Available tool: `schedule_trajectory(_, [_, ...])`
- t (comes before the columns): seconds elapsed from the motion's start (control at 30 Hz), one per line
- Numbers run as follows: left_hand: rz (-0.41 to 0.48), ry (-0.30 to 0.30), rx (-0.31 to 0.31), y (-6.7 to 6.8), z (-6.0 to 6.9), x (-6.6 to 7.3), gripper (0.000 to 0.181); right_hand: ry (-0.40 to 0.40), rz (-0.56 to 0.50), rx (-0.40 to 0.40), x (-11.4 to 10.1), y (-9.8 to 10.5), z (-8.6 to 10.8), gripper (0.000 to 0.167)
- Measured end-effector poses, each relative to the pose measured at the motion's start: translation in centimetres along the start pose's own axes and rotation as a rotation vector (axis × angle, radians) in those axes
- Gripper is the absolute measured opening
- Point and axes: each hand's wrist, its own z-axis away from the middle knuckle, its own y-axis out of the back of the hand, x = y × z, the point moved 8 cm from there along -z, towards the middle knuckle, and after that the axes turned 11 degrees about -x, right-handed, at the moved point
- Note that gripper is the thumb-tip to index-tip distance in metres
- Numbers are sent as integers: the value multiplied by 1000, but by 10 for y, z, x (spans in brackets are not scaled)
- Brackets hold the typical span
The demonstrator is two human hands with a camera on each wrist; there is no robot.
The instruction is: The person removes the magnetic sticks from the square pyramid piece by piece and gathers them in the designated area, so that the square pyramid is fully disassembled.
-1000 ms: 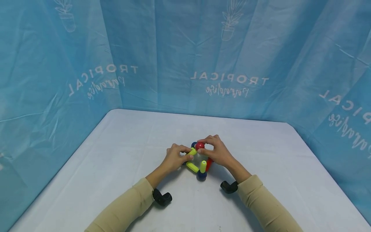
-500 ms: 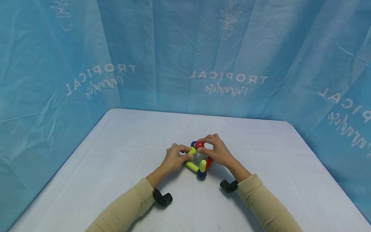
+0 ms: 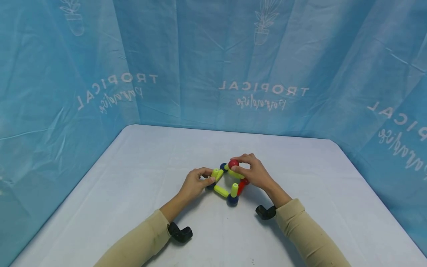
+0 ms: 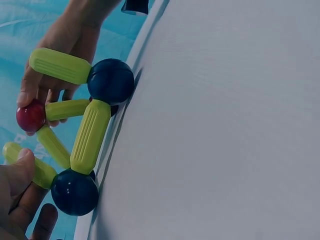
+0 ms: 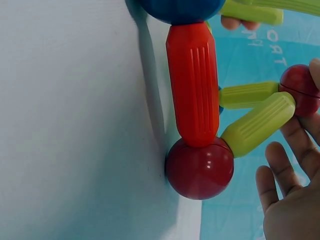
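Note:
Yellow-green rods, a red rod [image 5: 194,85] and red and navy balls are joined into a frame on the table. My left hand [image 3: 194,186] pinches a yellow-green rod [image 4: 42,172] that rises from the left navy ball [image 4: 75,192]. Between right thumb and fingers, my right hand [image 3: 255,173] holds the raised red ball [image 3: 233,164]. Two sloping rods meet that ball; one runs to the lower red ball [image 5: 200,170]. On the front navy ball [image 3: 232,200] a yellow-green rod [image 3: 235,190] stands upright, untouched. Another navy ball [image 3: 224,167] sits at the far side.
A white table [image 3: 160,155] lies under everything. Blue printed curtains [image 3: 213,66] hang along its back and both sides. Black curved pieces project from the left wrist [image 3: 181,233] and the right wrist [image 3: 265,212].
The left hand has shifted left and now holds a rod on the left ball, away from the sloping rod near the red ball. The right hand has moved slightly right with the red ball.

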Motion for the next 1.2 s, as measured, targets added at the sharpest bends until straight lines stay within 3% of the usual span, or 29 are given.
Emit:
schedule_trajectory(0.3, [78,-13,10,4,12,-1,18,-29,-36,8,7,4,-1,45])
schedule_trajectory(0.93, [39,-45,-41,-13,35,14,15,-41,-52,56,11,11,-6,43])
schedule_trajectory(1.2, [21,-8,-64,-20,41,15,16,-41,-68,46,12,10,-9,42])
